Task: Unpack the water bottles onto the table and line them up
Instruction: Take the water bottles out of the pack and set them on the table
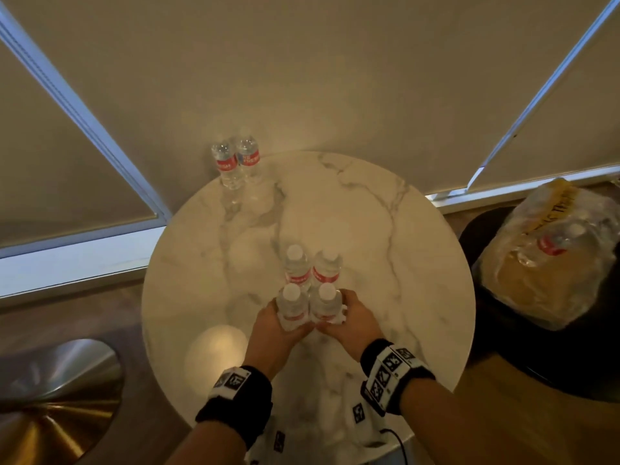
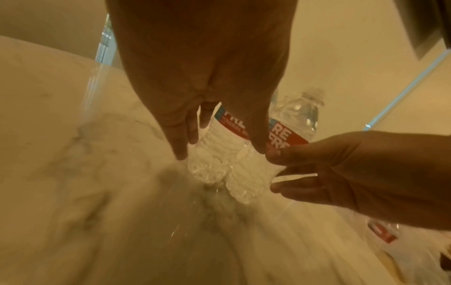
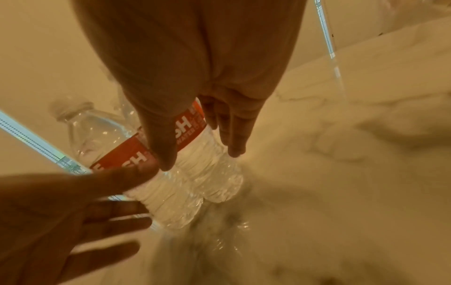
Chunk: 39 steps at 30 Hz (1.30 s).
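Note:
Four clear water bottles with red labels stand in a tight two-by-two cluster at the middle of the round marble table [image 1: 369, 229]. My left hand [image 1: 288, 322] grips the near-left bottle [image 1: 291, 302] between thumb and fingers, and the left wrist view shows this hand [image 2: 219, 150] round the bottle [image 2: 214, 164]. My right hand [image 1: 332, 313] grips the near-right bottle [image 1: 327, 302]; in the right wrist view the hand [image 3: 200, 158] straddles its bottle [image 3: 212, 177]. Both held bottles stand upright on the table. Behind them stand the far pair [image 1: 312, 266]. Another two bottles [image 1: 236, 162] stand at the table's far left edge.
A crumpled plastic bag [image 1: 550, 263] with more bottles inside sits on a black stool [image 1: 503, 347] to the right of the table. A brass-coloured round base [image 1: 57, 391] lies at the lower left. Window blinds hang behind the table.

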Available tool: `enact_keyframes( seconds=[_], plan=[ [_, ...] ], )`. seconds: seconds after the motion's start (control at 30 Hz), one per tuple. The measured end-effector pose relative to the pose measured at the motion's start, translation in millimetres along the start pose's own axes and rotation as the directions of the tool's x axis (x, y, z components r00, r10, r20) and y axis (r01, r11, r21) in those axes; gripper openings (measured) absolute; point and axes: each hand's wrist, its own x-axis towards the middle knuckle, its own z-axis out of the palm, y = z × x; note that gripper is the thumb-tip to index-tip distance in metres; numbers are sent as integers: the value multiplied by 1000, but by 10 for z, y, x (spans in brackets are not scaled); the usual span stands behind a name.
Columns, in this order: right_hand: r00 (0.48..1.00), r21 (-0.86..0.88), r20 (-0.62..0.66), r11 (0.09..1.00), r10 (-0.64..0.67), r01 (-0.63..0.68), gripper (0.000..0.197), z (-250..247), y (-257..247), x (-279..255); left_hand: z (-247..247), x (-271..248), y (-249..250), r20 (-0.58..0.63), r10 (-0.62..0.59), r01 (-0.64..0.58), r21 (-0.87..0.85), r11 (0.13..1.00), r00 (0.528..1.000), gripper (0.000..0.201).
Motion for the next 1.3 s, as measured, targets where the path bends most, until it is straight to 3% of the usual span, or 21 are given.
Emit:
enact_keyframes(
  seconds=[0.1,0.17,0.27,0.4,0.53,0.63,0.7,0.8,0.87,0.93,1.0,1.07,1.13,1.3],
  plan=[
    [997,-59,48,997,52,-49,69,-293,159,-60,106,-189,-54,32,-147,138,208,968,989,78],
    [998,16,18,998,61,-62,50,-620,304,-116,200,-334,-15,105,-213,170,322,932,971,68],
    [983,93,-155,992,95,-81,30,-1269,622,-137,453,-448,164,185,-241,131,466,875,953,50],
    [898,163,-383,973,217,-166,25,-2269,1140,68,1140,-320,599,283,-157,10,459,888,946,31],
    [814,246,-481,941,326,-232,23,-3219,1536,492,2152,27,1254,403,28,-191,371,909,915,29],
    [760,335,-509,907,403,-257,31,-3786,1742,823,3003,357,1877,479,118,-258,237,936,870,31],
    [754,378,-494,888,434,-263,28,-4071,1892,1054,3592,622,2225,510,184,-306,167,937,841,32],
    [756,419,-494,879,429,-226,48,-4367,2085,1425,4442,1101,2528,514,253,-415,229,880,819,41],
    [787,355,-500,914,362,-196,55,-4478,2274,1640,4859,1418,2610,485,262,-471,378,797,834,41],
    [816,339,-481,926,320,-164,50,-4549,2351,1755,5077,1618,2763,427,220,-431,497,753,877,31],
    [837,335,-462,931,294,-142,46,-4593,2368,1822,5232,1783,2893,424,174,-360,412,837,889,21],
    [852,282,-466,953,239,-113,34,-4638,2392,1835,5369,1944,2986,526,115,-281,248,927,843,18],
    [855,260,-467,959,225,-110,37,-4660,2441,1830,5457,2067,3024,583,76,-251,227,941,809,17],
    [862,313,-445,944,243,-104,50,-4570,2556,1708,5388,2012,3012,577,81,-243,208,947,813,30]
  ],
)
